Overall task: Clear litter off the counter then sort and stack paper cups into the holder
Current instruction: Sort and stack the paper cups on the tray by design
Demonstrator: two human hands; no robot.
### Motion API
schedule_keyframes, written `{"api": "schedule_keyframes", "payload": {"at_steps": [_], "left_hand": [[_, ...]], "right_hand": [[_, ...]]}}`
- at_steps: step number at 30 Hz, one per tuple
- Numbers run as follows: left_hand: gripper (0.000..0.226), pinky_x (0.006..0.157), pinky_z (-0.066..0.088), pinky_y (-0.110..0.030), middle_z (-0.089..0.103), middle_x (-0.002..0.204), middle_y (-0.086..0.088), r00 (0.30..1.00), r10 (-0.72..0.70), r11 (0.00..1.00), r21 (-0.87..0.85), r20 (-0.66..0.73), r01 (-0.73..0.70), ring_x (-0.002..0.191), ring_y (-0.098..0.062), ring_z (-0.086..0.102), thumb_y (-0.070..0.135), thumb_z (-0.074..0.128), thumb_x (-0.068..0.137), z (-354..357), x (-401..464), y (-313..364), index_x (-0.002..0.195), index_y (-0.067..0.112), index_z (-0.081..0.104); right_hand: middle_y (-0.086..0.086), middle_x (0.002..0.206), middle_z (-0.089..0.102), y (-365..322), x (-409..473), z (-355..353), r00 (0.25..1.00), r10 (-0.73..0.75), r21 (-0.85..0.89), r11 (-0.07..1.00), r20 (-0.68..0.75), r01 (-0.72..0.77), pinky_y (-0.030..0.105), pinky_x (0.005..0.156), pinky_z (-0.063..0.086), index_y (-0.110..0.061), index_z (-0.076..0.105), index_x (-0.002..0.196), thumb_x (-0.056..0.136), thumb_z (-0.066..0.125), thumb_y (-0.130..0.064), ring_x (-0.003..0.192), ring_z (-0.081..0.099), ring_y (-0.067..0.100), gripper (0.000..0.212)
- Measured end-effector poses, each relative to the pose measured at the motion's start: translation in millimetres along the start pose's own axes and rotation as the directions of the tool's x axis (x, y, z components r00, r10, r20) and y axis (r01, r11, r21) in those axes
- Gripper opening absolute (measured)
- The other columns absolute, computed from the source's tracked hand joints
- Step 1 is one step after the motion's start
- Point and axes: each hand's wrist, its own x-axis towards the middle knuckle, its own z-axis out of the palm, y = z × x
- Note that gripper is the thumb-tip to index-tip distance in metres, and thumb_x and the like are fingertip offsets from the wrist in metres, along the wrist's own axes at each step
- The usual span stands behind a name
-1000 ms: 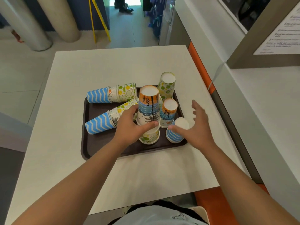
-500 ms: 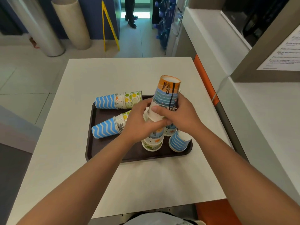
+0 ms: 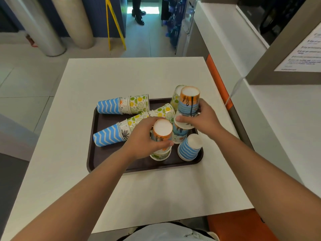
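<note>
A dark brown tray (image 3: pixel 107 159) on the white table holds several patterned paper cups. My left hand (image 3: pixel 142 138) grips an upside-down stack of cups (image 3: pixel 161 136) with an orange-topped cup uppermost and a green-dotted cup at the bottom. My right hand (image 3: pixel 203 117) holds an upside-down orange and blue striped cup (image 3: pixel 188 105), lifted over another orange-and-blue cup (image 3: pixel 179 134). A blue striped cup (image 3: pixel 190 147) stands upside down at the tray's front right. Two nested rows with blue zigzag ends (image 3: pixel 121 106) (image 3: pixel 111 136) lie on their sides at the left.
The white table (image 3: pixel 139 188) borders a white counter (image 3: pixel 278 119) and an orange bench edge (image 3: pixel 218 80) on the right. A green-patterned cup (image 3: pixel 176 95) stands behind the lifted one. Beyond the table are pillars, a yellow floor sign (image 3: pixel 114 26) and a person's shoes (image 3: pixel 139 16).
The tall stack has split: my right hand lifted the orange and blue cup off to the right, while my left hand stays on the shorter remaining stack.
</note>
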Motion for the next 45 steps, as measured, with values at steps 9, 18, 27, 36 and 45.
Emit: {"api": "schedule_keyframes", "payload": {"at_steps": [9,18,27,36,45], "left_hand": [[0.066,0.088,0.047,-0.022,0.061,0.115,0.013,0.995,-0.018,1.0,-0.018,-0.096,0.016,0.107,-0.004,0.056,0.043,0.088,0.064,-4.3,4.7,-7.8,0.12,0.028,0.057],[0.068,0.085,0.045,-0.014,0.059,0.115,0.011,0.99,-0.041,0.999,-0.02,-0.133,0.039,0.106,-0.006,0.056,0.043,0.087,0.065,1.9,11.8,-5.6,0.122,0.024,0.055],[0.08,0.09,0.044,-0.015,0.056,0.122,0.011,0.995,-0.055,0.998,-0.043,-0.079,0.052,0.112,-0.004,0.053,0.046,0.089,0.061,-0.7,13.7,-7.4,0.129,0.026,0.051],[0.112,0.107,0.043,-0.033,0.047,0.143,0.007,0.971,-0.227,0.974,0.012,0.078,0.227,0.129,-0.008,0.046,0.056,0.088,0.053,-1.4,-10.7,-45.7,0.144,0.019,0.037],[0.088,0.087,0.043,-0.01,0.055,0.122,0.013,0.955,-0.286,0.955,-0.056,0.075,0.29,0.108,0.003,0.054,0.038,0.093,0.058,16.2,-21.0,-54.1,0.132,0.019,0.049]], "right_hand": [[-0.008,0.132,0.05,9.8,1.1,7.7,0.994,-0.103,-0.077,0.991,0.041,0.106,0.026,0.09,0.04,-0.027,0.04,0.139,0.067,0.088,-0.028,0.114,0.049,0.01,0.087],[0.009,0.13,0.056,10.5,17.1,11.1,0.993,-0.113,-0.358,0.929,-0.022,0.097,0.025,0.088,0.037,-0.014,0.056,0.132,0.08,0.073,-0.024,0.118,0.054,0.025,0.056],[0.007,0.142,0.046,0.8,7.3,17.1,0.981,-0.191,-0.406,0.899,-0.024,0.165,0.027,0.101,0.033,-0.015,0.049,0.138,0.081,0.07,-0.021,0.131,0.04,0.024,0.061],[-0.018,0.132,0.053,-2.9,-42.7,60.1,0.931,-0.18,0.062,0.984,0.317,0.169,0.02,0.1,0.044,-0.035,0.041,0.134,0.062,0.088,-0.041,0.12,0.05,-0.005,0.087],[-0.008,0.117,0.069,-9.3,-14.1,59.8,0.964,-0.073,0.016,0.997,0.257,0.072,0.027,0.088,0.054,-0.023,0.061,0.124,0.076,0.078,-0.043,0.104,0.065,0.005,0.055]]}}
